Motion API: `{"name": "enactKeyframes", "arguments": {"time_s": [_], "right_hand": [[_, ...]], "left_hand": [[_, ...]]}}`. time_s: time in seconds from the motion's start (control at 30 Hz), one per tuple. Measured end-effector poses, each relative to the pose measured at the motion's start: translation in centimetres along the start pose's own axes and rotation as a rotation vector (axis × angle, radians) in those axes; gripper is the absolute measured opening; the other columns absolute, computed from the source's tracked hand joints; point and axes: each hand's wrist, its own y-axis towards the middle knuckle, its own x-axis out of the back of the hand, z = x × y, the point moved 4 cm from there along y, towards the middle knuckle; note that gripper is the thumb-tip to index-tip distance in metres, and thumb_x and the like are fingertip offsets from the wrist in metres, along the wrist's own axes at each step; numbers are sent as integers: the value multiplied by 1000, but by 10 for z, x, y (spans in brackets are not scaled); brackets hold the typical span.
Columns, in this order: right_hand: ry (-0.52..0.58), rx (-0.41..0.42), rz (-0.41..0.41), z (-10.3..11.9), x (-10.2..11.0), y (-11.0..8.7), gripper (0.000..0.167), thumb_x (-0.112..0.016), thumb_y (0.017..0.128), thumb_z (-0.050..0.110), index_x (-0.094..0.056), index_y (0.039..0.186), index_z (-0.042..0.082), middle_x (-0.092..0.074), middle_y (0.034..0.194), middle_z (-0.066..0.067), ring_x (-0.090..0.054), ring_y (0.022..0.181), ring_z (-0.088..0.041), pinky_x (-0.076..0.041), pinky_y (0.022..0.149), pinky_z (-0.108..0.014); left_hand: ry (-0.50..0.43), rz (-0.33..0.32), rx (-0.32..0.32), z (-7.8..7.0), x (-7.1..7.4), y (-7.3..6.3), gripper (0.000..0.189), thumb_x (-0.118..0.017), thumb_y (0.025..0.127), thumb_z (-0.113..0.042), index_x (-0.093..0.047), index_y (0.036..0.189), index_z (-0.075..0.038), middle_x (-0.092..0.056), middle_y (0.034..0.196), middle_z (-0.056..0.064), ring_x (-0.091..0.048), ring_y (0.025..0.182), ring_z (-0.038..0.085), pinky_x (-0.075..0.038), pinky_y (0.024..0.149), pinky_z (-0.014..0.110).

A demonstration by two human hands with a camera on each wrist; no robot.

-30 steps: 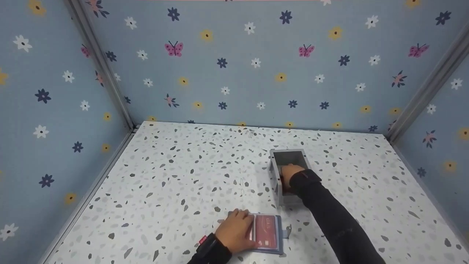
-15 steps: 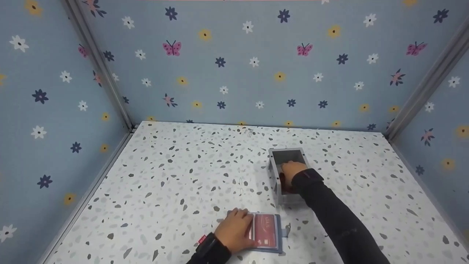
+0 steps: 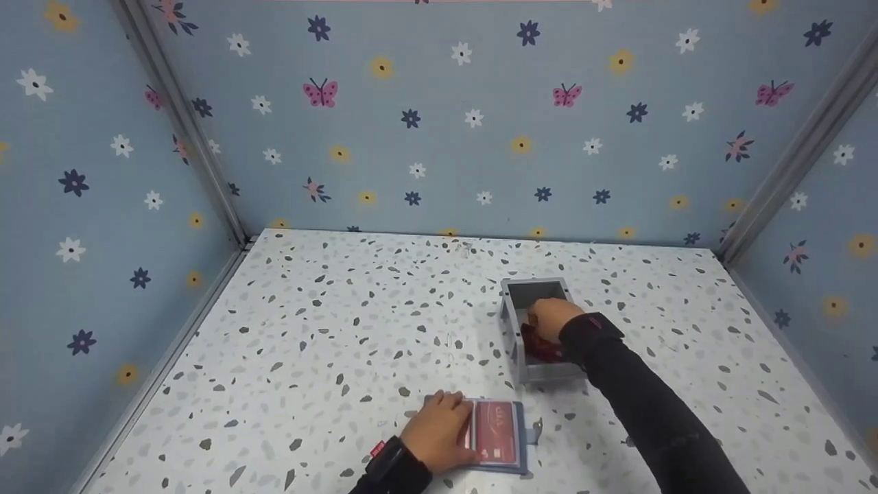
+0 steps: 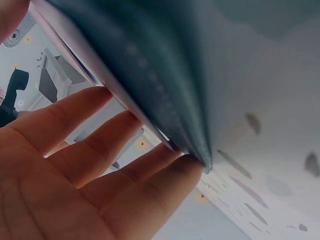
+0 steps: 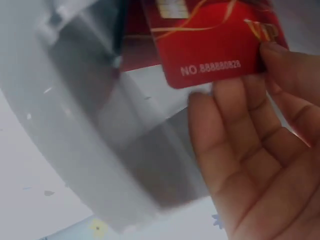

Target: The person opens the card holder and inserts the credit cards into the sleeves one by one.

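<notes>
My left hand grips the left side of an open blue card holder lying on the table, its thumb near the lower edge. A red card shows in the holder's clear sleeve. In the left wrist view, the fingertips touch the edge of the holder. Reaching into a grey open-topped box, my right hand pinches a red bank card between thumb and fingers, its chip and printed number showing. More red card surface is visible behind it, partly hidden.
The card holder's strap with a metal snap sticks out to the right. The grey box stands just beyond the holder on a speckled white table. Flower-patterned panels enclose the back and sides.
My right hand has risen slightly and shifted right within the box, and more red now shows beneath it. The left hand and card holder have stayed in place.
</notes>
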Motion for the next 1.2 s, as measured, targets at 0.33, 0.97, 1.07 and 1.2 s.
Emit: {"name": "enactKeyframes", "arguments": {"time_s": [0.33, 0.97, 1.07, 1.2], "right_hand": [[261, -53, -170, 0, 40, -33, 11, -59, 100, 1, -64, 107, -6, -67, 92, -17, -64, 83, -30, -57, 78, -49], [884, 240, -171, 45, -28, -95, 7, -58, 102, -2, -52, 100, -1, -64, 86, -9, -64, 69, -11, -60, 56, -31], [907, 236, -122, 48, -47, -100, 7, -58, 102, -2, -51, 100, -1, -62, 87, -8, -62, 67, -10, -58, 54, -29], [886, 205, -98, 46, -63, -105, 7, -57, 102, -1, -52, 100, 1, -63, 88, -7, -57, 67, -9, -52, 53, -25]], "left_hand": [[3, -5, 7, 0, -1, 0, 81, -92, 74, -42, -64, 140, -3, -59, 144, 21, -53, 134, 45, -46, 111, 58], [-5, -5, -4, 0, 0, 1, 78, -91, 74, -41, -65, 138, -3, -61, 142, 20, -54, 133, 43, -48, 110, 55], [2, -13, -11, -1, 0, 0, 78, -91, 73, -40, -65, 138, -4, -61, 141, 20, -55, 132, 41, -49, 109, 53], [2, -26, -17, -1, 1, -1, 78, -92, 72, -39, -66, 137, -4, -62, 140, 19, -56, 130, 39, -50, 108, 52]]}}
